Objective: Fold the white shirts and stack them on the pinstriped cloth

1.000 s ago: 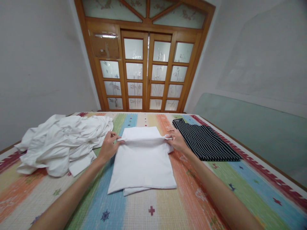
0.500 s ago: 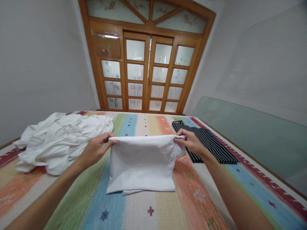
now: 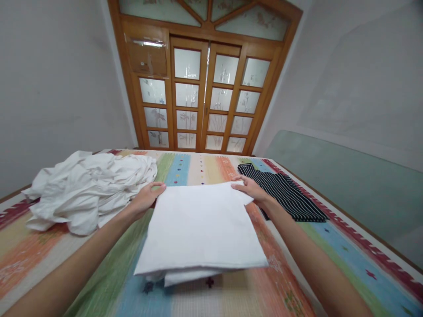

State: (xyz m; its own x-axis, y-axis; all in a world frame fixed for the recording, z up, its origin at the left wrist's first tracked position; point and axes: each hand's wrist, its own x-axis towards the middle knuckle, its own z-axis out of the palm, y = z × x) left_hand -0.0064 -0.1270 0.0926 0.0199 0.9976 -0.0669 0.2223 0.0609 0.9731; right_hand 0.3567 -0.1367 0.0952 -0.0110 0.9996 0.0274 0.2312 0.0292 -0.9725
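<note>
A folded white cloth garment [image 3: 203,229] lies between my hands, its near edge slightly off the bedspread and more folded layers showing beneath. My left hand [image 3: 148,196] pinches its far left corner between thumb and fingers. At the far right corner, my right hand [image 3: 249,188] grips the cloth, and a small flap sticks out to the side below the fingers. The exact kind of garment cannot be made out. Beyond my right hand lies a folded black garment with white stripes [image 3: 287,193]. A crumpled heap of white cloth [image 3: 95,187] sits to the left.
A striped, multicoloured bedspread [image 3: 99,281] covers the surface under everything. Along the right runs a pale green board [image 3: 346,176] against the wall. Wooden doors with glass panes [image 3: 205,97] stand beyond the far edge.
The white garment hung nearly upright from my hands; now it is laid flatter, its near edge closer to me and its top face showing. Both hands keep hold of the far corners.
</note>
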